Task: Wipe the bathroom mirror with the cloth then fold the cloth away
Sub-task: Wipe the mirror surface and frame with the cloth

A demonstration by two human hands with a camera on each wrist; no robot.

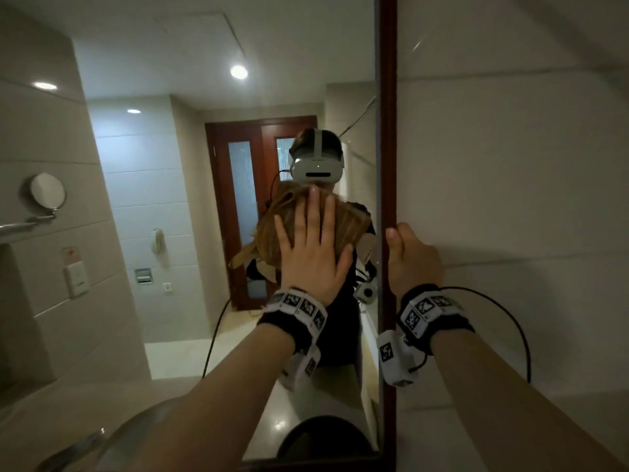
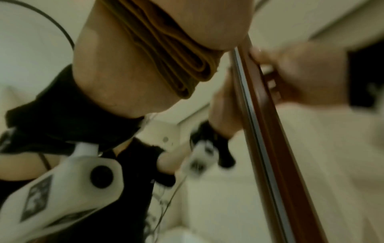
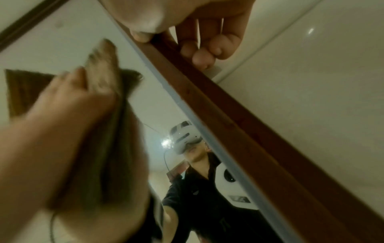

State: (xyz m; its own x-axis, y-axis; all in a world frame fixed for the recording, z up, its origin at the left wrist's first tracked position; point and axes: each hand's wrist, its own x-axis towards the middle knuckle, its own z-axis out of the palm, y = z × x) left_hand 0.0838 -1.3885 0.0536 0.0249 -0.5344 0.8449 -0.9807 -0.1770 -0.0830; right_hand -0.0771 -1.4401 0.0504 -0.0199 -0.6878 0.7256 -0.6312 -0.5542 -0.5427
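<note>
I am in the wiping part of the job, and the folding has not begun. My left hand (image 1: 311, 253) lies flat with straight, spread fingers (image 1: 313, 212), pressing the brown cloth (image 1: 350, 226) against the mirror (image 1: 170, 199). The cloth sits near the mirror's right edge, bunched and creased under my palm, with a loose corner hanging down to the left. In the left wrist view it shows as several stacked layers squeezed between palm and glass.

My right hand (image 1: 413, 257) steadies me at the wooden frame (image 1: 387, 131): the thumb rests on the front of it and the curled fingers (image 3: 207, 51) wrap round its outer side, against the tiled wall (image 1: 510, 165).

I cannot tell from the glass how much of it is already clean; no streaks or wet marks show. By my judgement, I may have more of the mirror to cover, and then the whole second step remains: taking the cloth off the glass, folding it and putting it away.
</note>
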